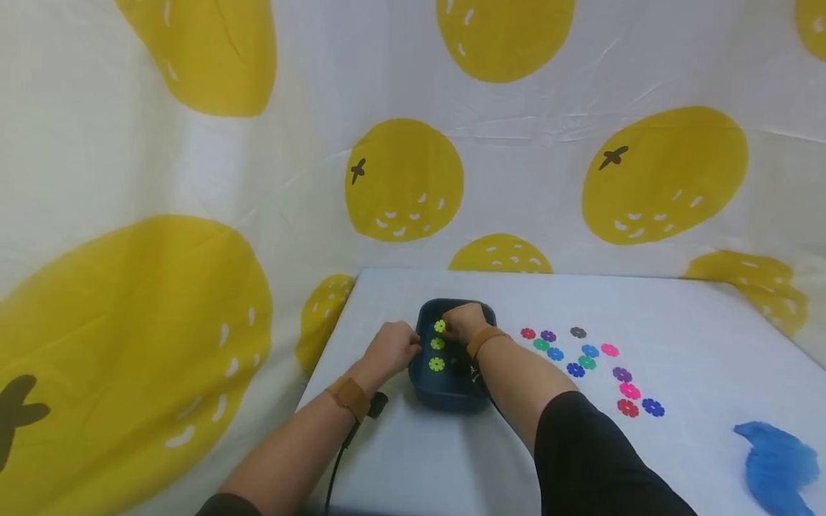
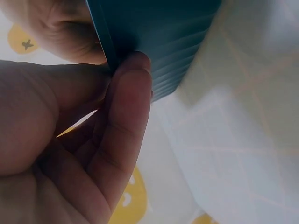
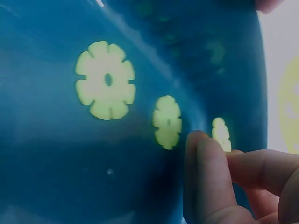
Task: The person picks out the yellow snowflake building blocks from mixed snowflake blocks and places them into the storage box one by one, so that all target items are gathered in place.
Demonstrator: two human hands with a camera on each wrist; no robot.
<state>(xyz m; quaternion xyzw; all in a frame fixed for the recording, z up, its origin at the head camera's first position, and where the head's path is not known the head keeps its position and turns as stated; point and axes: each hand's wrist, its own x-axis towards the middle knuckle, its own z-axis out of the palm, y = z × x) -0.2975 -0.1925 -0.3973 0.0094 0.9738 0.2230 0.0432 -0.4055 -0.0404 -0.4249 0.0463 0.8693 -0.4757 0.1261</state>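
Note:
A dark blue tub [image 1: 449, 401] stands on the table with three yellow-green notched flower discs in a row inside: a near disc [image 1: 437, 364], a middle disc [image 1: 437, 344] and a far disc [image 1: 440, 326]. At the tub's left side, my left hand [image 1: 392, 349] pinches the rim [image 2: 99, 29] between thumb and fingers. My right hand [image 1: 466, 322] reaches into the tub and pinches the far disc [image 3: 220, 133] at its edge. In the right wrist view the other two discs lie flat, apart from the fingers.
To the tub's right, several flower discs [image 1: 587, 362] in red, pink, purple, blue, green and grey lie scattered on the white table [image 1: 516, 466]. A crumpled blue cloth-like thing [image 1: 777, 466] lies at the right front. Behind hangs a curtain [image 1: 523, 179] with yellow fruit shapes.

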